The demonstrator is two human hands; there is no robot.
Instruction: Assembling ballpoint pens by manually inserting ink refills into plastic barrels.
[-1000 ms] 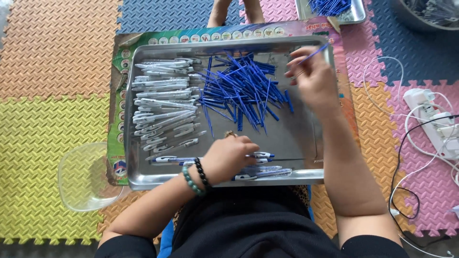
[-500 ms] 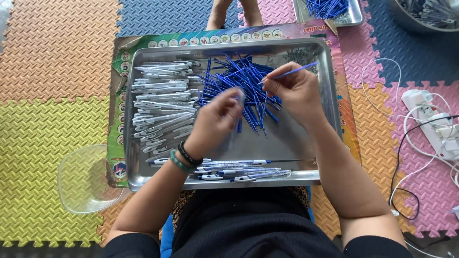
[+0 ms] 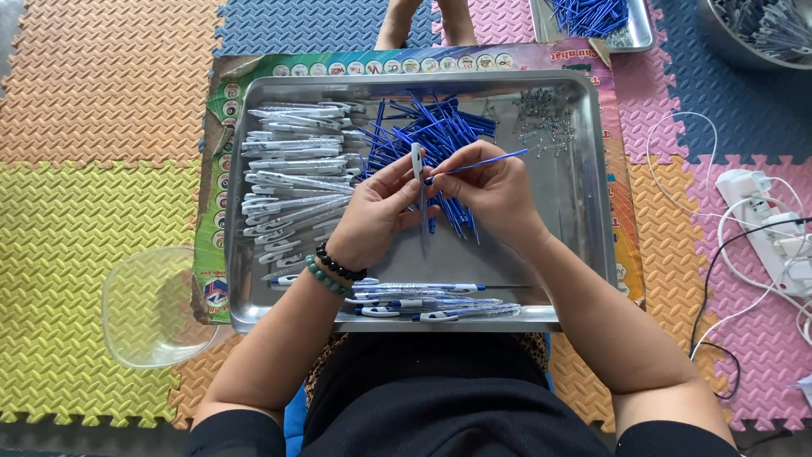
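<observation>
Left hand [image 3: 372, 216]: your fingertips pinch a clear pen barrel [image 3: 417, 169], held nearly upright over the middle of the metal tray [image 3: 584, 211].
Right hand [image 3: 491, 190]: thumb and forefinger pinch a blue refill [image 3: 482, 161]; its near end sits at the barrel's upper end, the far end points up and right.
Position of work: both parts meet above the pile of blue refills [image 3: 431, 135], clear of the tray floor.
Supply: empty barrels [image 3: 292, 178] lie stacked at the tray's left; small springs [image 3: 545, 118] lie at the far right corner.
Finished stock: assembled pens [image 3: 423, 300] lie along the near rim.
Risk, misalignment: if you tilt the refill off the barrel's axis, it will likely bend or jam at the opening.
Risk, drop: a loose pinch would let either part fall into the refill pile and mix with unused stock.
Risk, sweep: your wrists hover near the assembled pens; a low forearm could push them off the rim.
</observation>
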